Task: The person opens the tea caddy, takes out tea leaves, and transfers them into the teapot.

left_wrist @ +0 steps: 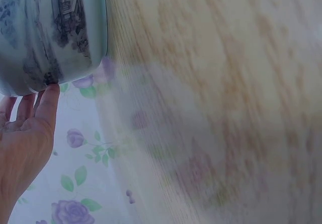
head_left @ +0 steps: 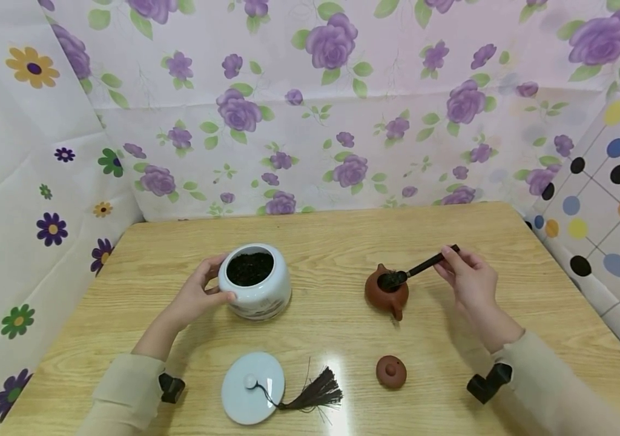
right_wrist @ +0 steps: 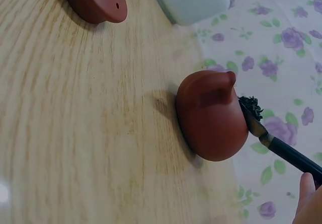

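Observation:
My left hand (head_left: 201,287) holds the side of a white porcelain jar (head_left: 263,301), thumb at the front and fingers at the far side. Dark tea leaves (head_left: 250,268) lie inside the jar. The left wrist view shows fingertips against the painted jar wall (left_wrist: 75,27). Between thumb and fingers, my right hand (head_left: 472,281) pinches the black handle of a tea scoop (head_left: 424,264). The scoop's head, bearing tea leaves (right_wrist: 251,106), is at the mouth of a small reddish-brown clay teapot (head_left: 381,298). How deep it reaches is unclear.
In front of the jar lies its white lid (head_left: 247,396), with a dark tassel (head_left: 318,390) stretching right from the knob. A clay teapot lid (head_left: 391,372) rests before the teapot. The wooden table (head_left: 332,242) ends at flowered cloth (head_left: 310,151) behind.

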The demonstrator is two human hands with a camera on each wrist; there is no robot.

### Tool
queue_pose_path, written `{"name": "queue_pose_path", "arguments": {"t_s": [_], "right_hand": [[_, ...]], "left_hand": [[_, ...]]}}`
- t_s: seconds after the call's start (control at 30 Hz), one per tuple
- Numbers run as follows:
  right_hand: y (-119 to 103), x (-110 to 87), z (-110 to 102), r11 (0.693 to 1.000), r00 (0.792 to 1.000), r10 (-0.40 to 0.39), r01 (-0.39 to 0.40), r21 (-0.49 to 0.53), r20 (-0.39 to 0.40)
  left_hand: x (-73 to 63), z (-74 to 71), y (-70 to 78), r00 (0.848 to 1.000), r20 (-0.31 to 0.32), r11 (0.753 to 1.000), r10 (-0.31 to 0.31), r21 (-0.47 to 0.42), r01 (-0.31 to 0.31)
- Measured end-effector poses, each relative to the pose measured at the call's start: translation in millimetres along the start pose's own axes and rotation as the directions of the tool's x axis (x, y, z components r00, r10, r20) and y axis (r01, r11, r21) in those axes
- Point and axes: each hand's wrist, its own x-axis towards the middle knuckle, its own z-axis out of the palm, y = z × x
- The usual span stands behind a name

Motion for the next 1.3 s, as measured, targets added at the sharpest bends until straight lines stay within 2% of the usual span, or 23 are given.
{"name": "queue_pose_path", "arguments": {"t_s": [0.23, 0.53, 0.67, 0.9, 1.07, 1.3], "right_hand": [[-10, -4.7, 13, 0.998, 1.000, -0.018, 0.018, -0.059, -0.007], [-13, -9.3, 23, 0.976, 0.998, -0.070, 0.071, -0.208, 0.012], [-13, -11.1, 26, 0.948, 0.989, -0.130, 0.146, -0.281, 0.076], [-11, -14.0, 28, 0.867, 0.947, -0.248, 0.311, -0.389, 0.205], [-10, -15.8, 29, 0.845, 0.932, -0.270, 0.350, -0.405, 0.242], [-13, -18.4, 32, 0.835, 0.937, -0.284, 0.347, -0.428, 0.205]], "left_hand": [[-0.3, 0.7, 0.2, 1.000, -0.001, 1.000, 0.002, -0.008, -0.002], [-0.5, -0.2, 0.3, 1.000, 0.001, 1.000, -0.003, -0.008, 0.003], [-0.8, -0.3, 0.5, 1.000, 0.002, 1.000, 0.000, -0.010, 0.001], [-1.2, 0.2, -0.2, 1.000, 0.001, 1.000, 0.008, -0.011, -0.008], [-1.0, 0.1, 0.3, 1.000, -0.001, 1.000, 0.004, -0.002, -0.004], [-1.3, -0.2, 0.9, 1.000, 0.004, 1.000, -0.003, -0.007, 0.003]]}}
